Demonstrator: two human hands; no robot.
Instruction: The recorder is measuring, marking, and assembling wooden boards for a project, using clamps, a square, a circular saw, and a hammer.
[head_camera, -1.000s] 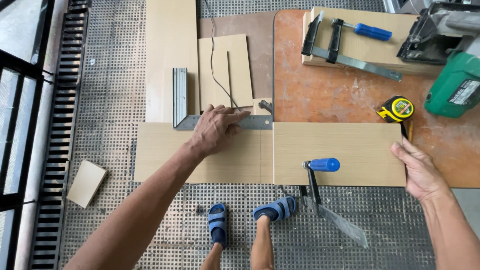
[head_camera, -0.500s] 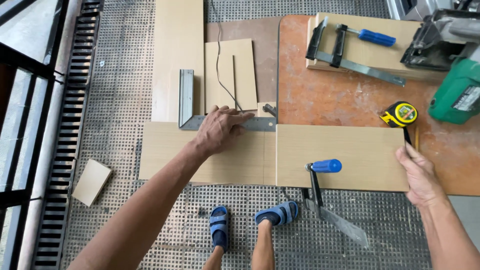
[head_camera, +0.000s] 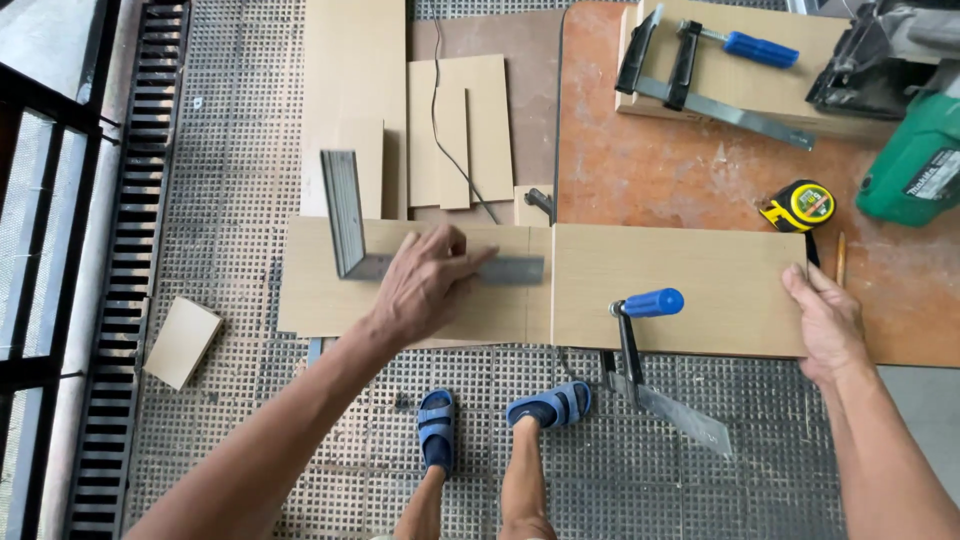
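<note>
A long pale wooden board (head_camera: 690, 285) lies across the edge of an orange-brown workbench (head_camera: 680, 190), overhanging to the left. A blue-handled clamp (head_camera: 640, 330) pins it to the bench edge. My left hand (head_camera: 425, 283) presses flat on a grey metal square (head_camera: 350, 225) that rests on the board's overhanging left part. My right hand (head_camera: 825, 320) holds the board's right end, fingers over the top face. A yellow tape measure (head_camera: 800, 205) and a pencil (head_camera: 839, 258) lie just beyond that end.
A second blue-handled clamp (head_camera: 700, 75) lies on a board at the bench's back. A green power saw (head_camera: 905, 150) sits at the far right. More boards (head_camera: 350, 90) and a cable (head_camera: 450, 130) lie on the metal grating floor, with a small offcut (head_camera: 182, 342) at left. My feet wear blue sandals (head_camera: 500, 420).
My right hand has shifted slightly along the board's right end near the tape measure. The left hand stays pressed on the square. The view has drifted a little.
</note>
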